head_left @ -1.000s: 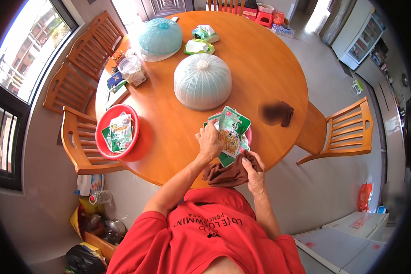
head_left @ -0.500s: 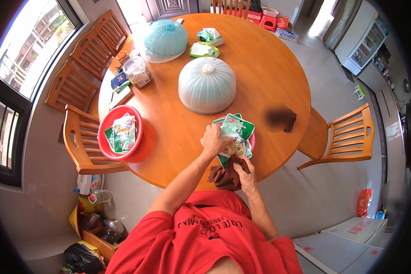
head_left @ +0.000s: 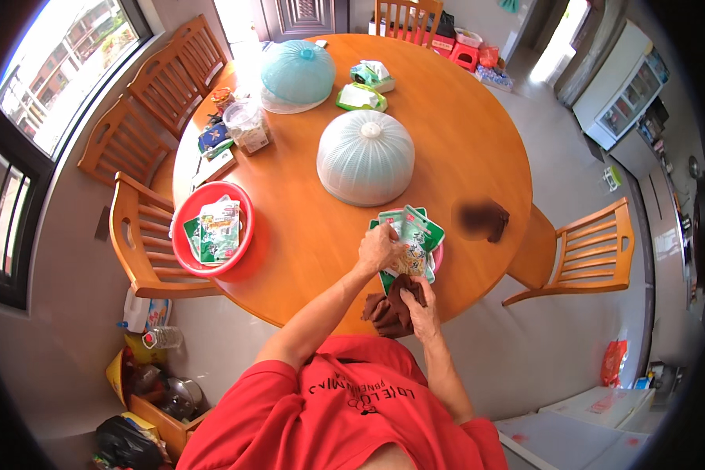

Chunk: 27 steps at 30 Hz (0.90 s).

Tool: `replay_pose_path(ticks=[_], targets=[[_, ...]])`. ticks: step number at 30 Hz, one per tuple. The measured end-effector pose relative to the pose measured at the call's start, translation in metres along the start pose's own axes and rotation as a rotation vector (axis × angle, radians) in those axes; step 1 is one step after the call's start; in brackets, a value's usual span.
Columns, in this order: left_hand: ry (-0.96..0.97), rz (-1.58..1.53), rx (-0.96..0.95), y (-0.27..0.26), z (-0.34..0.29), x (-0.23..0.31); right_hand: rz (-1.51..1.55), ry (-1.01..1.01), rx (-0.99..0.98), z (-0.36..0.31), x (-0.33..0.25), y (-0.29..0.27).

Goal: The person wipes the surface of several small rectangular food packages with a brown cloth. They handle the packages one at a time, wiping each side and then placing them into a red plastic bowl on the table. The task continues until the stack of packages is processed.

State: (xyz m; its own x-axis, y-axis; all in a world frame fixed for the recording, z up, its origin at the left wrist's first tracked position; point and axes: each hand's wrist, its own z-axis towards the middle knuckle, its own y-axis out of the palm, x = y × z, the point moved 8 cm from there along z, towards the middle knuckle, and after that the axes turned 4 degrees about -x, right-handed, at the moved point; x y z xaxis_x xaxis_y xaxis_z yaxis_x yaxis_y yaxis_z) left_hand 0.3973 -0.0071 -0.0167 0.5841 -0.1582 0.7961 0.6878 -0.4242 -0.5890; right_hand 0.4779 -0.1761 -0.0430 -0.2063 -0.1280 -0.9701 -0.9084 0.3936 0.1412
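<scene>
Pinching the left edge of a green-and-white packet (head_left: 412, 249) in the left hand (head_left: 380, 247); clutching a bunched brown cloth (head_left: 390, 312) in the right hand (head_left: 421, 312), pressed against the packet's lower end, near the table's front edge; apart from each other, though working close on the same packet; printed face up, long axis running roughly away from the body, top end toward a white mesh dome (head_left: 366, 160); lying over more green packets (head_left: 432, 228) and a pink rim (head_left: 439, 256), mostly hidden beneath.

Just beyond, blocking the way straight ahead, the same dome; off to the right, a dark brown object (head_left: 498, 224), partly blurred; well apart to the left, a red basin (head_left: 251, 239) with similar packets (head_left: 219, 231) inside; farther off, a clear tub (head_left: 247, 129), a blue dome (head_left: 296, 72) and two tissue packs (head_left: 361, 97).

Under everything, a round, glossy orange-brown wooden table (head_left: 290, 258); around it, slatted wooden chairs (head_left: 595, 254) on a pale grey floor (head_left: 486, 345); at left, a bright, dark-framed window (head_left: 70, 66); at far right, a white cabinet (head_left: 623, 94).
</scene>
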Motion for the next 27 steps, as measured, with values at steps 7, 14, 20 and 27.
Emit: replay_pose_path(ticks=[7,14,20,27], targets=[[0.204,-0.057,0.208,0.006,-0.007,0.010,0.116,-0.019,-0.003,0.002,0.001,0.008],[0.121,-0.078,0.049,0.001,0.009,0.008,0.107,-0.012,0.024,-0.002,-0.005,0.009],[0.201,-0.944,-0.210,-0.018,-0.009,0.026,0.185,0.050,0.022,-0.028,-0.026,0.021],[-0.087,-1.642,-0.534,-0.064,-0.072,0.008,0.030,-0.412,0.118,-0.034,-0.135,0.058]])
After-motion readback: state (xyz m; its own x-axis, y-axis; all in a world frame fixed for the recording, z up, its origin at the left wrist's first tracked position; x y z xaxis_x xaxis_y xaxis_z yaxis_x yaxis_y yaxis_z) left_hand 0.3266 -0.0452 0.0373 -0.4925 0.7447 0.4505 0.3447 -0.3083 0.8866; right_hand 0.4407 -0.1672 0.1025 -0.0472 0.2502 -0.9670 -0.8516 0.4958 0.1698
